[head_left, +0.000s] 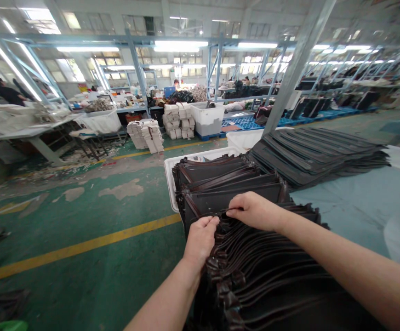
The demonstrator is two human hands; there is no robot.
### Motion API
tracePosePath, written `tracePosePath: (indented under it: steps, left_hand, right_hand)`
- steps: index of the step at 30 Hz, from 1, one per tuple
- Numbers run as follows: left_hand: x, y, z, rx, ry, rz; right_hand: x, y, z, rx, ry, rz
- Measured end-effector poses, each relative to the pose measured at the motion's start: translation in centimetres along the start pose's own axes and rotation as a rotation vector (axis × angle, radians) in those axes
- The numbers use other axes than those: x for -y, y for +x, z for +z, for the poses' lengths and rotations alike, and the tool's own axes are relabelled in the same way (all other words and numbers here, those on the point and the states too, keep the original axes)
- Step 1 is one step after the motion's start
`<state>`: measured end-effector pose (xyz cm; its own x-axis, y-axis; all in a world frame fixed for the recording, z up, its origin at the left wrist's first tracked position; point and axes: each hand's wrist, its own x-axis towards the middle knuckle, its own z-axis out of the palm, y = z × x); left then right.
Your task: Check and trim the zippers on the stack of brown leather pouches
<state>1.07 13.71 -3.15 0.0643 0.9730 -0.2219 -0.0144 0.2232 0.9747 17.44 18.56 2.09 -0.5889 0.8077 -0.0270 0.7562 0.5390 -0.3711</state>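
Observation:
A fanned stack of dark flat panels with brown edging (255, 276) lies in front of me, running away from my body. My left hand (202, 238) curls over the stack's near edge, and my right hand (255, 211) pinches the edge of a panel close by it. Just beyond, more dark panels stand on edge in a white plastic bin (172, 179). A further fanned pile of dark panels (310, 156) lies behind them, on a pale blue table (351, 207). The material of the panels cannot be told.
A grey steel post (296, 69) rises behind the far pile. Left of the bin lies a green floor with a yellow line (82, 243). Farther off stand white stacked bundles (178, 121), a white crate (207, 118) and worktables, with a person (8, 92) at the far left.

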Motion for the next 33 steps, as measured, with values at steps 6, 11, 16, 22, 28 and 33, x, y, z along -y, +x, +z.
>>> tracePosePath:
  steps: [6, 11, 16, 22, 28, 33]
  left_hand:
    - [0.2, 0.0, -0.1, 0.015, 0.042, -0.001]
    - [-0.2, -0.2, 0.1, -0.004, 0.094, 0.018]
    - [-0.5, -0.4, 0.2, -0.034, 0.180, 0.073]
    - [-0.7, -0.4, 0.3, -0.045, 0.236, 0.094]
    - [-1.0, -0.5, 0.4, -0.039, 0.255, 0.100]
    - [-1.0, -0.7, 0.4, -0.018, 0.257, 0.105]
  right_hand:
    - [0.2, 0.1, -0.1, 0.003, -0.051, -0.048]
    - [0.6, 0.1, -0.5, 0.013, -0.149, -0.071]
    - [1.5, -0.3, -1.1, 0.002, -0.281, -0.108]
    - [1.3, -0.7, -1.0, -0.038, -0.282, -0.113]
    - [1.1, -0.5, -0.7, -0.029, -0.265, -0.129]
    - [1.1, -0.4, -0.6, -0.040, -0.275, -0.121]
